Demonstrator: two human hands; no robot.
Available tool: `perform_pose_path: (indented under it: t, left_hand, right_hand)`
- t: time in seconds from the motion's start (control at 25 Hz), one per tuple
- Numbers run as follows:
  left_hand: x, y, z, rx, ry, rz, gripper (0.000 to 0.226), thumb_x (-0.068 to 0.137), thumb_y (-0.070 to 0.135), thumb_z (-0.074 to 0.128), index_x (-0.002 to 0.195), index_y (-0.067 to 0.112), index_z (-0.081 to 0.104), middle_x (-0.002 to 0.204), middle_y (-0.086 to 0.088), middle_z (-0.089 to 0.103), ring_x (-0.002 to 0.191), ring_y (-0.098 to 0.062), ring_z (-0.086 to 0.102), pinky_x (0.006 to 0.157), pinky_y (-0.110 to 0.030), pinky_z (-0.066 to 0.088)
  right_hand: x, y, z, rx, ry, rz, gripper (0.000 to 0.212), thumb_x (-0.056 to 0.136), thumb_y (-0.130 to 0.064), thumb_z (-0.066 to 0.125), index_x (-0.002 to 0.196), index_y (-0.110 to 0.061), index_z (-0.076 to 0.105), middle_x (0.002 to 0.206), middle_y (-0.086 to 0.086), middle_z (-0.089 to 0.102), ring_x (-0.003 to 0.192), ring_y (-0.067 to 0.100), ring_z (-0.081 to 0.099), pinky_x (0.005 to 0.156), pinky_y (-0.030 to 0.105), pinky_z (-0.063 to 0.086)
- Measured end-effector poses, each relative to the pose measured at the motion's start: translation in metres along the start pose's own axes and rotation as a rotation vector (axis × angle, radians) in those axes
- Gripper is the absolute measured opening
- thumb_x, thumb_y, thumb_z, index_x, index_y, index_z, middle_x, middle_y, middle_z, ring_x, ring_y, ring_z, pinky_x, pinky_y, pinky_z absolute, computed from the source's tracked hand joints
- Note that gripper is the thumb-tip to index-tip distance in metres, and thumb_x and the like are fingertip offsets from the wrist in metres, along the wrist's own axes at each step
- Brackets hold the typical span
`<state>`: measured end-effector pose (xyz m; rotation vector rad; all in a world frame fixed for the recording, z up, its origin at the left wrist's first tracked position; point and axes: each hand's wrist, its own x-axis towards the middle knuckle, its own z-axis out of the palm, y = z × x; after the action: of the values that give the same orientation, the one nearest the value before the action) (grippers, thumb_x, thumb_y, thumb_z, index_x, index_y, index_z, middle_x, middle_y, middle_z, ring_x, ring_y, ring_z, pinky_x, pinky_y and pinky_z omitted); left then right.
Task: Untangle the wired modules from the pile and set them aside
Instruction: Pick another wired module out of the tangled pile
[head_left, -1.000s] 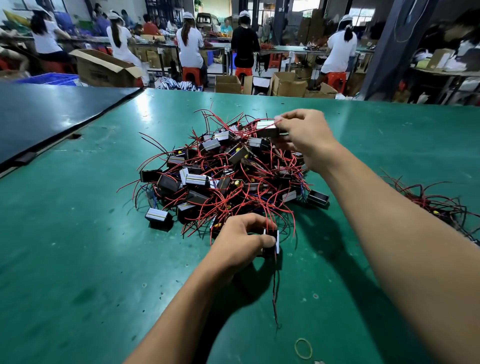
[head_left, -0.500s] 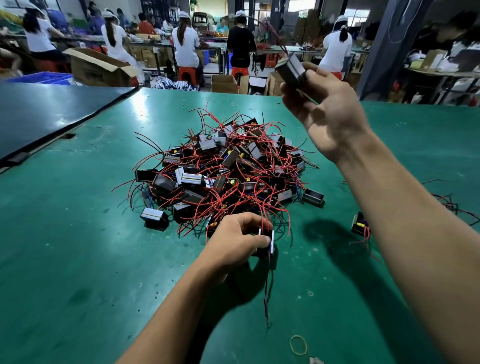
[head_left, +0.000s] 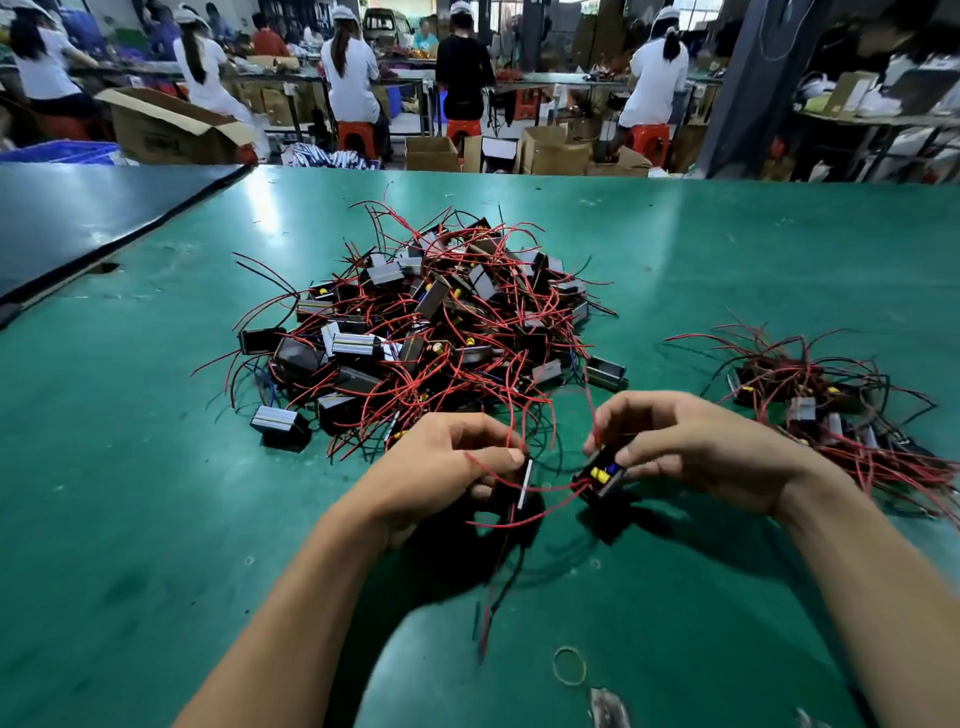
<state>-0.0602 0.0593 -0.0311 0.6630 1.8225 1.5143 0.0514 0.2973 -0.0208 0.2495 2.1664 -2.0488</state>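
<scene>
A tangled pile of black modules with red and black wires lies at the middle of the green table. In front of it my left hand grips a black module with a silver edge. My right hand pinches a second black module with yellow and blue parts, and its fingers also pinch a red wire. Red wires run between the two modules, and more wires hang below them. A smaller heap of modules lies at the right.
A rubber band and a small scrap lie near the table's front edge. A dark blue table adjoins at the left. Behind the far edge stand cardboard boxes, and several people sit on red stools.
My right hand has come down from high above the pile with its module and now holds it beside my left hand. My left hand stays in place with its module.
</scene>
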Motion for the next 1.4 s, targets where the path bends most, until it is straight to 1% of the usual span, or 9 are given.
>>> perform_pose_path:
  t: [0.16,0.28,0.52,0.64,0.8,0.88,1.0,1.16,1.4]
  left_hand:
    - [0.000,-0.001,0.006,-0.111,0.042,0.045,0.004,0.086,0.005,0.071,0.088,0.007,0.073,0.071,0.000,0.067,0.060,-0.009,0.059,0.055,-0.019,0.051]
    - [-0.002,0.003,0.006,-0.178,0.046,0.126,0.003,0.082,0.010,0.074,0.086,0.010,0.075,0.077,-0.003,0.071,0.068,-0.013,0.065,0.061,-0.023,0.054]
    - [-0.006,0.006,0.011,-0.214,0.094,0.192,0.011,0.076,0.013,0.077,0.083,0.008,0.071,0.075,-0.005,0.068,0.065,-0.014,0.061,0.058,-0.024,0.050]
    - [-0.007,0.008,0.011,-0.264,0.245,0.337,0.010,0.075,0.019,0.081,0.081,0.017,0.074,0.078,-0.006,0.069,0.071,-0.019,0.060,0.065,-0.032,0.045]
    - [-0.008,0.007,0.010,-0.268,0.383,0.460,0.007,0.079,0.023,0.074,0.085,0.021,0.074,0.080,-0.005,0.070,0.072,-0.018,0.058,0.059,-0.025,0.047]
    - [-0.008,0.006,0.013,-0.230,0.397,0.459,0.006,0.080,0.021,0.074,0.085,0.017,0.072,0.077,-0.007,0.069,0.066,-0.016,0.057,0.054,-0.022,0.047]
    - [-0.005,0.003,0.013,-0.179,0.461,0.440,0.007,0.083,0.016,0.075,0.082,0.011,0.069,0.072,-0.011,0.067,0.060,-0.015,0.054,0.052,-0.022,0.048]
    - [-0.002,0.003,0.004,-0.215,0.572,0.396,0.009,0.085,0.013,0.074,0.081,0.010,0.067,0.066,-0.004,0.063,0.051,-0.010,0.050,0.048,-0.017,0.043]
    - [0.000,0.002,-0.001,-0.231,0.608,0.377,0.010,0.085,0.012,0.074,0.080,0.011,0.066,0.063,0.003,0.063,0.049,-0.006,0.051,0.047,-0.016,0.042]
  right_hand:
    - [0.007,0.010,0.007,-0.143,0.055,-0.025,0.029,0.088,0.014,0.059,0.104,-0.009,0.068,0.100,0.006,0.077,0.090,0.012,0.070,0.077,0.019,0.055]
    - [0.008,0.008,0.010,-0.250,0.067,-0.090,0.027,0.091,0.011,0.061,0.109,-0.009,0.067,0.104,0.005,0.078,0.097,0.011,0.071,0.085,0.019,0.053]
    - [0.005,0.008,0.015,-0.272,0.077,-0.137,0.028,0.092,0.013,0.059,0.107,-0.008,0.069,0.103,0.005,0.078,0.098,0.009,0.072,0.083,0.017,0.051]
    - [0.003,0.009,0.014,-0.281,0.067,-0.142,0.028,0.092,0.013,0.059,0.108,-0.008,0.069,0.103,0.005,0.078,0.100,0.012,0.073,0.085,0.017,0.052]
    - [0.000,0.009,0.013,-0.221,0.103,-0.147,0.026,0.093,0.010,0.060,0.109,-0.009,0.069,0.103,0.007,0.078,0.101,0.016,0.073,0.087,0.020,0.054]
    - [-0.001,0.008,0.012,-0.206,0.169,-0.163,0.027,0.090,0.008,0.065,0.109,-0.011,0.069,0.102,0.007,0.077,0.099,0.017,0.072,0.087,0.023,0.055]
    - [-0.006,0.002,0.010,-0.334,0.260,-0.230,0.028,0.084,0.000,0.075,0.100,-0.023,0.071,0.087,-0.004,0.071,0.081,0.010,0.063,0.073,0.017,0.051]
    - [-0.015,-0.007,0.016,-0.482,0.111,-0.226,0.026,0.084,-0.013,0.080,0.096,-0.036,0.076,0.069,-0.017,0.058,0.062,0.005,0.047,0.059,0.014,0.037]
    - [-0.011,-0.003,0.031,-0.734,0.181,-0.259,0.016,0.083,-0.024,0.081,0.093,-0.037,0.078,0.078,-0.021,0.058,0.065,-0.001,0.051,0.064,0.012,0.036]
